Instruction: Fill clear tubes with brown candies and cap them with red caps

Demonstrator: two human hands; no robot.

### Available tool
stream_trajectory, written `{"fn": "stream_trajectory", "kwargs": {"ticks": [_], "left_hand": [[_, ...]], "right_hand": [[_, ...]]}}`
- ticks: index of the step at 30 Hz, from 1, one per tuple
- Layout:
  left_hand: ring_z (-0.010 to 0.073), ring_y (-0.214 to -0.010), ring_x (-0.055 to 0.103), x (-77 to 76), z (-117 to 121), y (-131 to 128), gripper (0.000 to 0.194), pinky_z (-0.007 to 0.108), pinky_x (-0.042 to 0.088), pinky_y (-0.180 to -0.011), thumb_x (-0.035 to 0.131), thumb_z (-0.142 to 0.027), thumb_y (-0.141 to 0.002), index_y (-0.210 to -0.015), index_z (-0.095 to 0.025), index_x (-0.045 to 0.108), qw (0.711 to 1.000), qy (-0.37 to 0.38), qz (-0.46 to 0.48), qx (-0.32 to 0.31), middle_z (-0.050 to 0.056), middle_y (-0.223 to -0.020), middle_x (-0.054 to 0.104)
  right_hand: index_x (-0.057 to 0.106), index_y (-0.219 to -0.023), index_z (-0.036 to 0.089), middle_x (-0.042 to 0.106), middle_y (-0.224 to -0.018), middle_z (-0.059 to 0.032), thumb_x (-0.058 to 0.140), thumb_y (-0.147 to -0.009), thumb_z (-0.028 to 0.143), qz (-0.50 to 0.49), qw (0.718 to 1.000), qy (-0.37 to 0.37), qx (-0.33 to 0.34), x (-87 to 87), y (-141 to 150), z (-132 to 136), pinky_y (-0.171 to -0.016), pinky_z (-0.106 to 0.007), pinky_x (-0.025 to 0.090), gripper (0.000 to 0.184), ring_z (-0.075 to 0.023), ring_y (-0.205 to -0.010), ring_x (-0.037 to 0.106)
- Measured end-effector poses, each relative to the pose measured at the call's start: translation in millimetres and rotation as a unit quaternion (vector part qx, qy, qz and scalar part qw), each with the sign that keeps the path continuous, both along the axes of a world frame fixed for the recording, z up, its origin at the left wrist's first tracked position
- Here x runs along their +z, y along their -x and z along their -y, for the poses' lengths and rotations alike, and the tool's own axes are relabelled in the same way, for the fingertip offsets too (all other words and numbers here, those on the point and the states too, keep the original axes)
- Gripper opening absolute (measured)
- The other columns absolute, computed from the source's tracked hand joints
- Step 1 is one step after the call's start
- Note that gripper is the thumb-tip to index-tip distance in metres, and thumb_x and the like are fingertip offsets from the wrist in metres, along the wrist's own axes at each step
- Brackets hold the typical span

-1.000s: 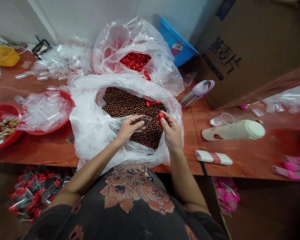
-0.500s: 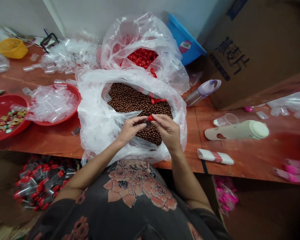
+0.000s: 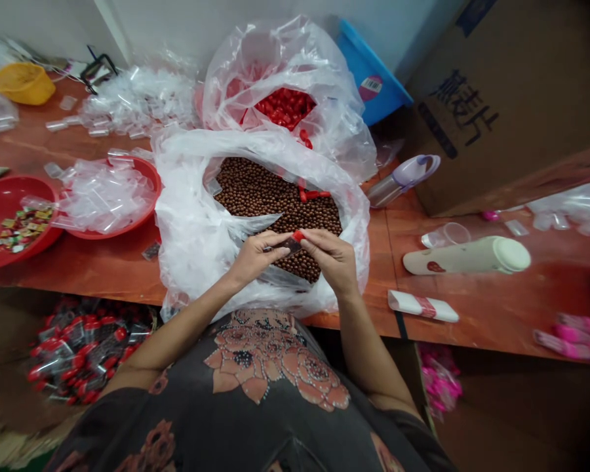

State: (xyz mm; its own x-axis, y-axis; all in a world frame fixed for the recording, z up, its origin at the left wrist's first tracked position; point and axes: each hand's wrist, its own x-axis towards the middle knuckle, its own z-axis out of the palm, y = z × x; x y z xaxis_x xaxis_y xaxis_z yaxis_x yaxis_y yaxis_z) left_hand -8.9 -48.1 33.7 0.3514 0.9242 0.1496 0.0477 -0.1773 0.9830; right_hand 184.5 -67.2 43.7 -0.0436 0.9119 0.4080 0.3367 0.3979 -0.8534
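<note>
Together, both hands meet above the open bag, fingertips nearly touching. The left hand (image 3: 258, 259) pinches a small clear plastic capsule (image 3: 290, 246), and the right hand (image 3: 330, 259) pinches a red cap (image 3: 298, 235) right against the capsule's end. Beneath them, one white plastic bag (image 3: 187, 262) lies open on the orange-red table (image 3: 103, 275), holding hundreds of small brown balls (image 3: 275, 196), too many to count, with a few loose red pieces (image 3: 314, 195) on top. Just behind it, a second plastic bag (image 3: 275, 59) holds a mass of small shiny red items (image 3: 285, 108). To the left sit two red basins: one (image 3: 147, 174) is heaped with clear plastic capsules (image 3: 105, 196), and the other (image 3: 0, 193) holds colourful wrapped sweets (image 3: 22, 229). Farther off stand one yellow basket (image 3: 22, 84), one blue tub (image 3: 373, 75), one cardboard box (image 3: 501, 111) and one cream flask (image 3: 467, 255). On the floor lies one heap of red-capped packets (image 3: 86, 351).
</note>
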Motion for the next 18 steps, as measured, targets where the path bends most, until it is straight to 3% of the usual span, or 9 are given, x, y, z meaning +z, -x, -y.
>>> {"fn": "stream_trajectory", "kwargs": {"ticks": [3,8,13,18], "left_hand": [[0.0179,-0.091,0.067,0.2,1.3,-0.8,0.033,0.037,0.055,-0.089,0.072,-0.025,-0.082,-0.115,-0.024,0.075,1.000,0.012,0.004,0.013,0.007,-0.104,0.073],[0.0191,-0.091,0.068,-0.2,4.2,0.7,0.032,0.038,0.054,-0.089,0.071,-0.025,-0.083,-0.114,-0.022,0.076,0.999,0.023,-0.006,0.025,0.007,-0.103,0.074],[0.0179,-0.091,0.066,-0.1,10.6,1.4,0.033,0.035,0.053,-0.088,0.071,-0.026,-0.081,-0.114,-0.021,0.075,0.999,0.029,-0.018,0.036,0.006,-0.100,0.073],[0.0180,-0.096,0.066,3.1,14.6,-6.6,0.038,0.033,0.052,-0.092,0.076,-0.030,-0.077,-0.113,-0.018,0.074,0.987,0.136,0.074,0.041,0.008,-0.108,0.073]], "right_hand": [[0.073,-0.116,0.032,0.076,-0.112,-0.0025,0.063,-0.093,0.030,0.065,0.997,-0.039,0.008,-0.8,-4.2,0.2,-0.092,-0.039,0.059,0.025,-0.0186,-0.102,0.071],[0.064,-0.131,0.027,0.071,-0.123,-0.0102,0.065,-0.092,0.032,0.216,0.967,-0.130,0.033,-8.3,-9.3,0.5,-0.094,-0.044,0.057,0.039,-0.0240,-0.110,0.067],[0.057,-0.136,0.026,0.070,-0.120,-0.0106,0.054,-0.097,0.020,0.231,0.956,-0.176,0.034,-20.3,-6.1,2.4,-0.091,-0.043,0.056,0.040,-0.0229,-0.108,0.067],[0.039,-0.147,0.022,0.060,-0.130,-0.0160,0.067,-0.087,0.040,0.223,0.966,-0.135,0.008,-28.6,6.1,6.5,-0.101,-0.051,0.051,0.069,-0.0297,-0.121,0.058]]}}
